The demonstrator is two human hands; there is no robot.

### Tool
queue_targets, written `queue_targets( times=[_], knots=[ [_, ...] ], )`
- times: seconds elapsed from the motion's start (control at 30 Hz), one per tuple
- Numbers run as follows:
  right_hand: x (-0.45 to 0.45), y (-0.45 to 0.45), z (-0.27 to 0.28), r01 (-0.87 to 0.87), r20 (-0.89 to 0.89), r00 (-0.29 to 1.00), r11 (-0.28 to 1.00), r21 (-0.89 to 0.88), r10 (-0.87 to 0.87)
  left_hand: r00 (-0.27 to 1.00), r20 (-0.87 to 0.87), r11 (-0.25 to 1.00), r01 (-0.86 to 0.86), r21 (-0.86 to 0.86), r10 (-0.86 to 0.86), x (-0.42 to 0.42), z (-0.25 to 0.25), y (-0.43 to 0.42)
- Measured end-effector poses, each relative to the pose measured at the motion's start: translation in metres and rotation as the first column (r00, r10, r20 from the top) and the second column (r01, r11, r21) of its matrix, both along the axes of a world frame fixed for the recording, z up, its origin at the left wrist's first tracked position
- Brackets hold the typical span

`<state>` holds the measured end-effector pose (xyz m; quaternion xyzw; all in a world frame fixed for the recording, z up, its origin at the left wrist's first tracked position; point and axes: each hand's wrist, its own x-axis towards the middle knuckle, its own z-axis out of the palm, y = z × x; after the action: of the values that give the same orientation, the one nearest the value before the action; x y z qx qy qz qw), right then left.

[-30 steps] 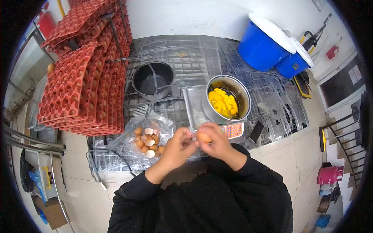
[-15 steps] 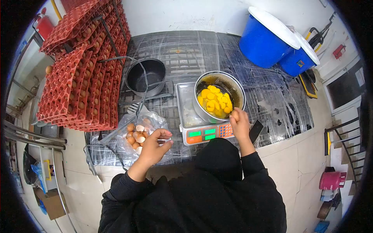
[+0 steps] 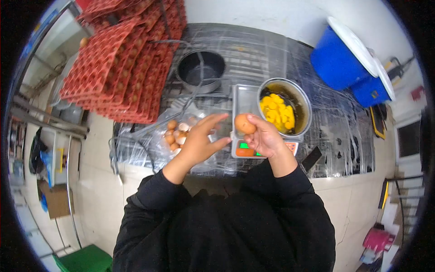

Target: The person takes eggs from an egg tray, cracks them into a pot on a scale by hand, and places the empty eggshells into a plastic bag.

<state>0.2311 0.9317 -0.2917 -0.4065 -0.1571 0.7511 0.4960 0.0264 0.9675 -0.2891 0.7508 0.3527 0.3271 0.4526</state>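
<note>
Between thumb and fingers, my right hand (image 3: 266, 139) holds a brown egg (image 3: 244, 123) in front of the pot. My left hand (image 3: 199, 141) is empty, thumb and fingers apart, to the left of the egg. Just beyond my right hand, a metal pot (image 3: 304, 119) stands on a digital scale (image 3: 241, 93); several yellow yolks (image 3: 277, 111) lie in it. The scale's green display is partly covered by my right hand. Behind my left hand, several brown eggshells (image 3: 171, 133) sit on a clear plastic bag (image 3: 159, 141), partly hidden.
Red egg trays (image 3: 113, 75) are stacked high on the left. A dark empty pot (image 3: 199, 68) stands behind the bag, with a cable crossing it. Blue buckets (image 3: 337, 61) with white lids stand at the back right. A black phone (image 3: 311, 158) lies near the table's front edge.
My right hand has moved left from the pot's rim, bringing the egg in front of the scale. My left hand has shifted right and up, towards the egg. The camera view has shifted.
</note>
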Motion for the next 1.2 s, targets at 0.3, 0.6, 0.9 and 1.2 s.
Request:
queue_targets(
  times=[0.3,0.6,0.9,1.2],
  knots=[
    [-0.096,0.027,-0.025,-0.245,0.082,0.966,0.969,-0.038,0.247,0.987,0.004,0.976,-0.159,-0.149,0.161,-0.067,-0.020,0.006],
    [-0.124,0.028,-0.040,-0.244,0.032,0.969,0.969,-0.027,0.245,0.966,-0.024,0.957,-0.258,-0.129,0.257,-0.084,-0.029,0.008],
    [-0.103,0.030,-0.031,-0.247,-0.047,0.968,0.969,-0.017,0.246,0.979,-0.047,0.948,-0.205,-0.241,0.200,-0.073,-0.022,0.015],
    [0.016,0.020,-0.026,-0.029,0.001,1.000,0.999,0.040,0.029,0.973,-0.232,0.999,-0.003,0.054,0.016,0.060,0.008,0.041]
  ],
)
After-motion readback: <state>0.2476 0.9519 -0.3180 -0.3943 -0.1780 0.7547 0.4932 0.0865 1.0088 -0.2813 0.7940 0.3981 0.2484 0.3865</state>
